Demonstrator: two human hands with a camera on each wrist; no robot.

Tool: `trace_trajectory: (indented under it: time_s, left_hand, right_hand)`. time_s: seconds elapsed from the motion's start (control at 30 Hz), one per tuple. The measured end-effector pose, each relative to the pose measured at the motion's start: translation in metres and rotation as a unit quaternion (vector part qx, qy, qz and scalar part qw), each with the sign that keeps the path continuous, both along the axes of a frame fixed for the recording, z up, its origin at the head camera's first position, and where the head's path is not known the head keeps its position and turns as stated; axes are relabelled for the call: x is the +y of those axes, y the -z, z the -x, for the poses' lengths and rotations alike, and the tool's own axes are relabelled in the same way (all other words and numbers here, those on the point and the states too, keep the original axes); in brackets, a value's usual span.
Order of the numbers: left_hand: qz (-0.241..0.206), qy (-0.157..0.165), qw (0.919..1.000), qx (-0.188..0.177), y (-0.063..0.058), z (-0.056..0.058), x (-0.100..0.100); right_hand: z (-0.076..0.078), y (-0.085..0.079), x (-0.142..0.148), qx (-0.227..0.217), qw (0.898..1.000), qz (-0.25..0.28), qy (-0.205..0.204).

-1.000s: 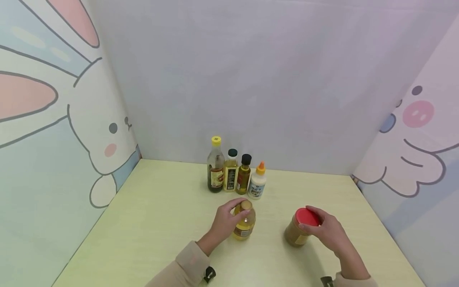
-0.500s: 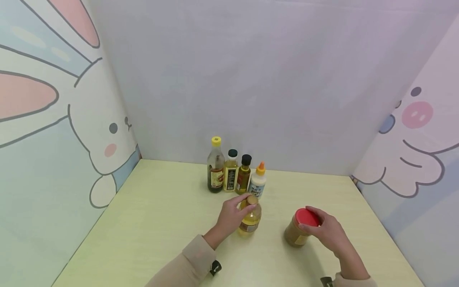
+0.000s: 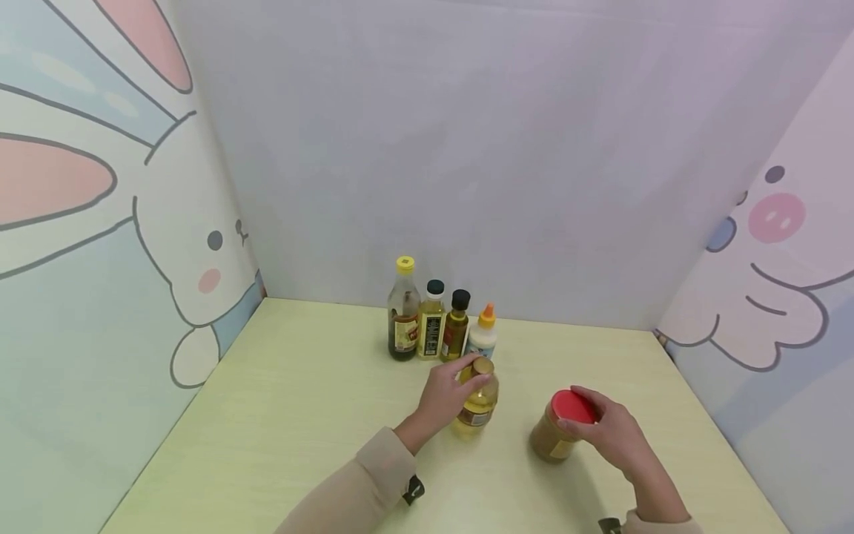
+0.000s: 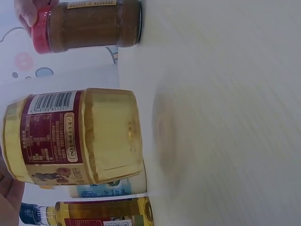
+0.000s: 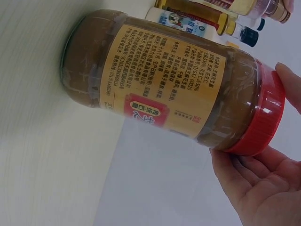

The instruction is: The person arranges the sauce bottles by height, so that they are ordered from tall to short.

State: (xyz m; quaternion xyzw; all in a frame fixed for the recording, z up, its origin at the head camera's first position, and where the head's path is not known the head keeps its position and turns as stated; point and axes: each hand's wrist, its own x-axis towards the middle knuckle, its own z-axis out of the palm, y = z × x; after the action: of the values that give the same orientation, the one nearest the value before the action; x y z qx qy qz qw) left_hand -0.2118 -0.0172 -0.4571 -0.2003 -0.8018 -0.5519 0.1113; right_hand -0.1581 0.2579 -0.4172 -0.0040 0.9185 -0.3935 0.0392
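My left hand (image 3: 445,391) grips a squat bottle of yellow oil (image 3: 479,404) by its neck, just below the gold cap. In the left wrist view a gap and a faint shadow show between the bottle's base and the table, so it is held slightly above the surface. At the right, my right hand (image 3: 617,434) holds a jar of brown spread (image 5: 160,80) by its red lid (image 3: 574,407), thumb on one side and fingers on the other. The jar appears to stand on the table. The oil bottle partly covers a white squeeze bottle (image 3: 482,338) behind it.
Beyond the left hand a row stands on the pale table (image 3: 280,415): a dark sauce bottle with yellow cap (image 3: 404,319), a clear oil bottle (image 3: 431,326) and a small dark-capped oil bottle (image 3: 456,330). A grey wall (image 3: 434,148) rises behind; cartoon-printed panels flank both sides.
The left hand has carried the oil bottle right and slightly away, so it now overlaps the white squeeze bottle. The right hand and jar have hardly moved.
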Motion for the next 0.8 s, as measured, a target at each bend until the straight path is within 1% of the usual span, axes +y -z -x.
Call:
trace_trajectory:
  time_s: [0.2,0.37,0.47,0.63,0.8]
  left_hand:
    - [0.013,0.005,0.9999,-0.009,-0.005,0.006,0.009]
    - [0.028,0.002,0.9996,-0.004,-0.009,0.010,0.016]
    - [0.032,0.007,0.9995,-0.002,-0.010,0.014,0.020]
    - [0.041,0.011,0.9989,-0.019,-0.011,0.019,0.028]
    - [0.054,0.013,0.9984,-0.013,-0.011,0.025,0.037]
  right_hand:
    - [0.000,0.001,0.001,0.001,1.000,0.002,-0.001]
    - [0.000,0.001,0.000,0.008,1.000,-0.002,-0.001]
    - [0.000,0.002,0.000,0.011,1.000,-0.007,-0.002]
    - [0.001,0.002,0.000,0.015,1.000,-0.012,-0.002]
    - [0.001,0.003,0.001,0.017,1.000,-0.014,0.000]
